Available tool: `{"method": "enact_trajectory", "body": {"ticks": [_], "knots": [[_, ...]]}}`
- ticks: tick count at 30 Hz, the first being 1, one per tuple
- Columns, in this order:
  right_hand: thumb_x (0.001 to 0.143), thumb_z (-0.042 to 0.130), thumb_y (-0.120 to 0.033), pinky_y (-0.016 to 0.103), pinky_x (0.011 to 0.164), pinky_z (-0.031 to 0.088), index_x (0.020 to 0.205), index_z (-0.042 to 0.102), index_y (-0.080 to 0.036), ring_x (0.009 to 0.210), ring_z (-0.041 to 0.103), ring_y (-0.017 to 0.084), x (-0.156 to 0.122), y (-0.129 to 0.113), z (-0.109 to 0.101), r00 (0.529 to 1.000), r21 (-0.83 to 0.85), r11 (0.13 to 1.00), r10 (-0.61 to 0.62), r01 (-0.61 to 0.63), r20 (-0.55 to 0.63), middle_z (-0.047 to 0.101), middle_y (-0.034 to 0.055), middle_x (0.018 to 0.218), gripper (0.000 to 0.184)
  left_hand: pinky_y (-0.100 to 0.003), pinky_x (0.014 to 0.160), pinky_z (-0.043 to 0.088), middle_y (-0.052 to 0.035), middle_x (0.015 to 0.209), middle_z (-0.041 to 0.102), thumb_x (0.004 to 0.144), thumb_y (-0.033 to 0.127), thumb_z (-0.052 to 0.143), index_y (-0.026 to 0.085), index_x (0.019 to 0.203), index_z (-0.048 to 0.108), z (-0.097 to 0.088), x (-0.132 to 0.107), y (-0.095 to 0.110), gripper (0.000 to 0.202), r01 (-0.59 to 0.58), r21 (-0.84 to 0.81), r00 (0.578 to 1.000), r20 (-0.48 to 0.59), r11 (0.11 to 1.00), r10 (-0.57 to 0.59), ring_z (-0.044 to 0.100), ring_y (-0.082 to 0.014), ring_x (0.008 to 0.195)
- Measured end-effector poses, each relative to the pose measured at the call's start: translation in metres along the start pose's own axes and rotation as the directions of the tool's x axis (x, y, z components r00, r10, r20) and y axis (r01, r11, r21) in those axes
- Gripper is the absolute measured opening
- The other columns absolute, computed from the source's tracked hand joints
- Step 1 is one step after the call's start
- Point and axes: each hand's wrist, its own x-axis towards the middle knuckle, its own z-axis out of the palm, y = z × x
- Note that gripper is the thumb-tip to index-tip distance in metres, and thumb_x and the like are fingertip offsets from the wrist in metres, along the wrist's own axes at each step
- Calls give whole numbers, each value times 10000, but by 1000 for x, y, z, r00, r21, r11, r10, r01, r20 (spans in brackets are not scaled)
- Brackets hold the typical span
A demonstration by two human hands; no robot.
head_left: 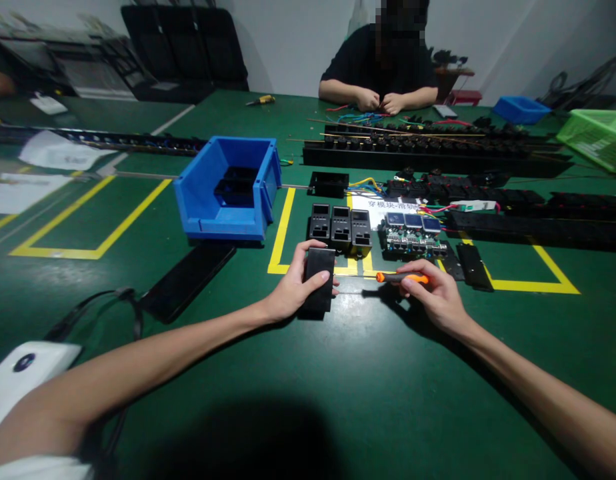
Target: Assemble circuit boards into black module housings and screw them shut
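My left hand point(293, 287) is wrapped round a black plastic housing point(320, 283), thumb on its face and fingers behind. In my right hand point(435, 293) is a screwdriver point(402, 277) with an orange and black handle. Its thin shaft points left and reaches the housing's right side; whether the tip touches it I cannot tell. Just beyond, several similar black housings point(341, 227) stand in a row. To their right sits a green circuit board assembly point(413, 233) with small display modules on top.
A blue bin point(223, 223) with black parts stands at left, near a black phone point(188, 283). A white device point(31, 373) with a cable lies lower left. Long black rails point(413, 159) and wires cross the table's far side. Opposite, a person point(381, 73) works with both hands.
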Motion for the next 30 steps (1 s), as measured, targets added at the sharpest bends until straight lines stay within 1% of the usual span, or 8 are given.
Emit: {"method": "enact_trajectory", "body": {"ticks": [4,8,12,16,19,22,26,30], "knots": [[832,697,-401,252,528,486,937,670,-204,575,600,133,0,-1,0,1000,-14,1000,8,-8,-5,689,26,737,225,-441,780,615,-50,1189,492,862,320,660,338,1257,339,0,-1,0,509,0,8,1000,16,1000,0,674,-157,864],[831,689,-426,232,448,426,897,665,-181,482,538,112,1,-3,1,999,-14,999,32,-32,1,654,10,650,255,-441,783,614,-52,1178,491,862,328,660,339,1262,336,1,-2,1,515,2,16,1000,19,1000,-2,673,-161,867],[877,641,-404,225,481,438,936,629,-200,510,545,108,0,0,1,998,31,999,37,-38,51,616,-14,639,212,-442,785,613,-44,1164,491,865,322,658,342,1260,338,0,-2,0,509,2,21,1000,18,1000,-2,669,-148,849],[856,670,-358,252,592,515,1062,551,-260,712,619,139,0,7,1,998,141,990,-9,0,63,625,8,921,258,-447,778,612,-41,1154,494,862,321,661,337,1256,336,0,0,-1,511,-4,11,1000,4,1000,4,674,-155,850],[824,704,-343,264,624,532,1025,550,-257,754,608,134,0,8,1,998,157,987,-44,38,37,583,19,1048,268,-445,763,614,-42,1154,501,851,330,670,332,1250,339,-1,1,-2,519,3,1,1000,-6,1000,-3,680,-166,848],[816,720,-334,256,618,518,981,566,-239,703,593,122,-1,7,1,999,121,992,-47,47,2,605,16,974,244,-444,760,615,-46,1157,509,843,335,679,331,1253,342,0,1,-1,530,12,-2,1000,-5,1000,-12,679,-165,840],[804,740,-348,254,580,491,971,605,-227,622,588,127,-1,3,1,999,50,999,-14,16,-39,628,-9,760,247,-446,756,615,-49,1159,509,845,339,677,331,1253,344,0,1,-1,527,13,-17,1000,-8,1000,-13,675,-161,835],[824,718,-364,246,522,469,935,619,-213,526,569,108,0,1,1,999,59,998,13,-11,-32,665,-6,718,212,-447,761,614,-46,1168,501,854,332,668,334,1250,340,0,1,-1,514,11,-21,1000,7,1000,-11,674,-157,838]]}}
